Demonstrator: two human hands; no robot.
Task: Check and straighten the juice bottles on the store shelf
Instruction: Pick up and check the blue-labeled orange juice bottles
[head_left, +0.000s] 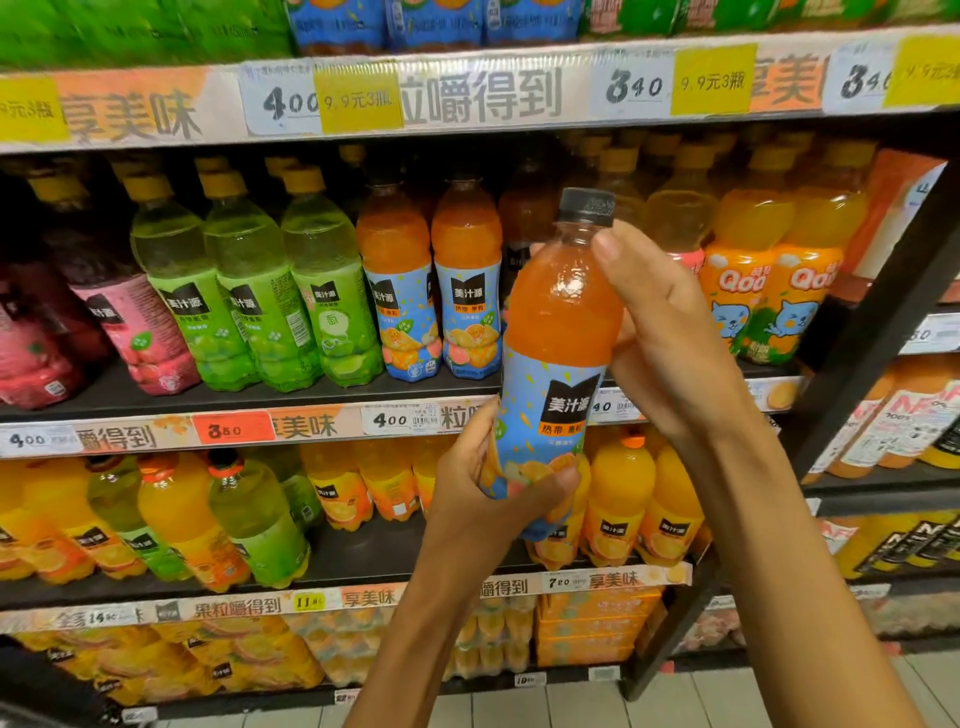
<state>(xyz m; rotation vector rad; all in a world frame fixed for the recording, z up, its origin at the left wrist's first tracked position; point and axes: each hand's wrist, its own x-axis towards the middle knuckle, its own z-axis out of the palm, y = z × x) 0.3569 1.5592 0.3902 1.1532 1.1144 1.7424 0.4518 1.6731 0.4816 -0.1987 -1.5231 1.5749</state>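
Single head-worn view, close, facing forward and slightly downward at the store shelf (363, 400).

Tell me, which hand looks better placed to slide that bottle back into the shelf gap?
Probably the left hand: its grip wraps the orange bottle low on the label, while the right hand holds its shoulder.

Glossy clear plastic bottle (558, 322) with matt ridged black cap (588, 205) and smooth blue label (545, 410).

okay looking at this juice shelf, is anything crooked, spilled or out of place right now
One thing: a green juice bottle on the lower shelf leans left among orange ones. The orange juice bottle is off the shelf, held by the left hand and right hand. No spills or damage show.
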